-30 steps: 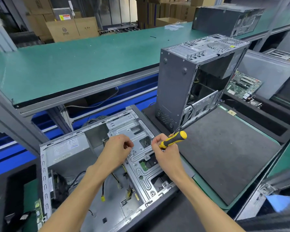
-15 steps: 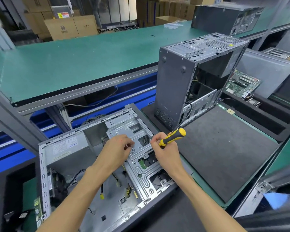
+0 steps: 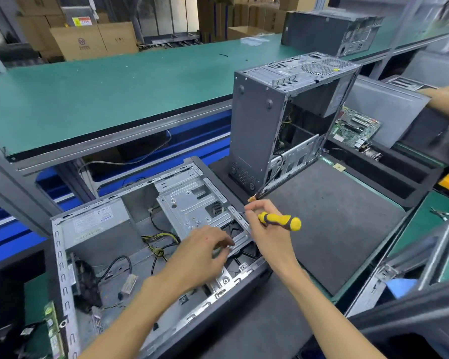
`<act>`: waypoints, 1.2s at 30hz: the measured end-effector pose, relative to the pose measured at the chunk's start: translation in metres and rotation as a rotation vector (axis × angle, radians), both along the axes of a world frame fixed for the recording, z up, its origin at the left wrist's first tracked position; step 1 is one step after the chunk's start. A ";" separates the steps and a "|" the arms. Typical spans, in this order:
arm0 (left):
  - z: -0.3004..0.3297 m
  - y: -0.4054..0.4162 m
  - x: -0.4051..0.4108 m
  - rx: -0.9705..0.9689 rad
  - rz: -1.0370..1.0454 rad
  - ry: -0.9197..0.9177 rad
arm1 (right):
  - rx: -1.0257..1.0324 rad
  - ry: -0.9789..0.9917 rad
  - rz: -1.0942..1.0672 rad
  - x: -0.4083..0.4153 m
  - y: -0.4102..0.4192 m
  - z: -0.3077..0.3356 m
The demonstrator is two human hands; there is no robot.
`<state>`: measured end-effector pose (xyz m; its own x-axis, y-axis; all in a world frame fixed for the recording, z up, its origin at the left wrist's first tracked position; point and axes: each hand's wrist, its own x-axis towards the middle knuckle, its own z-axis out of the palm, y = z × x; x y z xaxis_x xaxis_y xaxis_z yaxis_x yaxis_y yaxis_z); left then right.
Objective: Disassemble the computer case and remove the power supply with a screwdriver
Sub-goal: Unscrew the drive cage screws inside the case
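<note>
Lying on its side at the near left of the work surface, the open computer case [image 3: 145, 255] presents its interior upward, with the power supply [image 3: 96, 229] seated in the far-left corner of the case, its long axis running along the far wall. The left hand [image 3: 202, 251] has its fingers curled down on the near edge of the drive cage [image 3: 197, 206]; whether they pinch a screw cannot be told. The right hand [image 3: 267, 229] is clamped on the screwdriver [image 3: 280, 221], handle pointing right, tip toward the cage rail. The power supply lies well to the left of both hands, across the loose cables [image 3: 158, 242], and the left hand is judged nearer to it. The cage still stands in the case.
</note>
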<state>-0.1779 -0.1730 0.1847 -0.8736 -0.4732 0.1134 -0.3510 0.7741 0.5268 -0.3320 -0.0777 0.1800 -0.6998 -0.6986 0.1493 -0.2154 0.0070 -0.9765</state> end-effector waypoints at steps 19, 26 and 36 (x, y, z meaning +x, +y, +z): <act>-0.019 0.029 0.043 1.251 0.806 0.337 | 0.041 0.587 0.065 0.013 -0.013 -0.021; -0.008 0.041 0.029 1.214 0.848 0.285 | 0.052 0.423 0.077 0.009 -0.010 -0.020; -0.019 0.035 0.027 1.457 0.888 0.377 | 0.070 0.379 0.075 0.008 -0.005 -0.016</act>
